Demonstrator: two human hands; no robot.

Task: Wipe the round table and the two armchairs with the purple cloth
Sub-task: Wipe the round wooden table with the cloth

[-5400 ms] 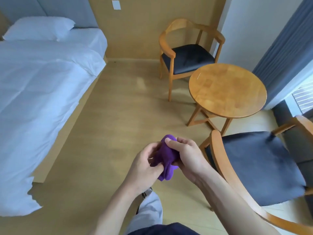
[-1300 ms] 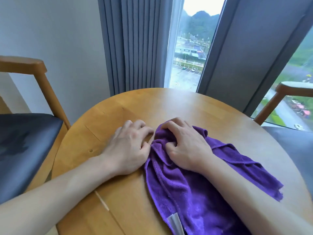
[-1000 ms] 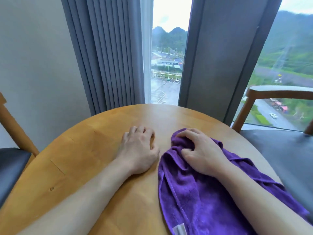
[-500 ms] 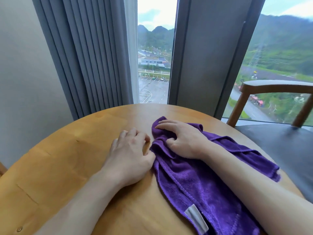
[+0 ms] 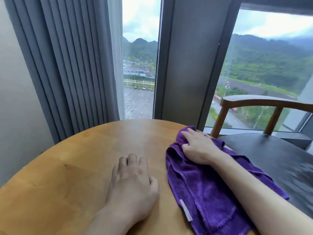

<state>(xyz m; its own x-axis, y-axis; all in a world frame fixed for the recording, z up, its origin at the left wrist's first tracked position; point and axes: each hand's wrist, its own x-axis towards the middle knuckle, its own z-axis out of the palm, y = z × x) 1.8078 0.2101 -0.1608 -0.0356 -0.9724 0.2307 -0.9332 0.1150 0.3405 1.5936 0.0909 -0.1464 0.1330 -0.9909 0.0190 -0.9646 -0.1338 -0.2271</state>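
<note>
The round wooden table [image 5: 84, 158] fills the lower half of the view. The purple cloth [image 5: 203, 189] lies spread over the table's right side, its far end near the right rim and part of it hanging over the edge. My right hand [image 5: 197, 146] presses down on the cloth's far end, fingers bent into the fabric. My left hand [image 5: 132, 185] rests on the bare wood left of the cloth, fingers loosely curled and holding nothing. One armchair [image 5: 264, 106] with a wooden back rail and dark seat stands to the right of the table.
Grey curtains [image 5: 71, 65] hang behind the table on the left. A tall window [image 5: 138, 65] and a dark frame post [image 5: 184, 61] stand straight ahead. A pale wall [image 5: 15, 99] lies at the far left.
My right hand has slid the cloth from the table's middle toward the far right rim. My left hand stayed on the wood, now apart from the cloth. The view tilted up and right.
</note>
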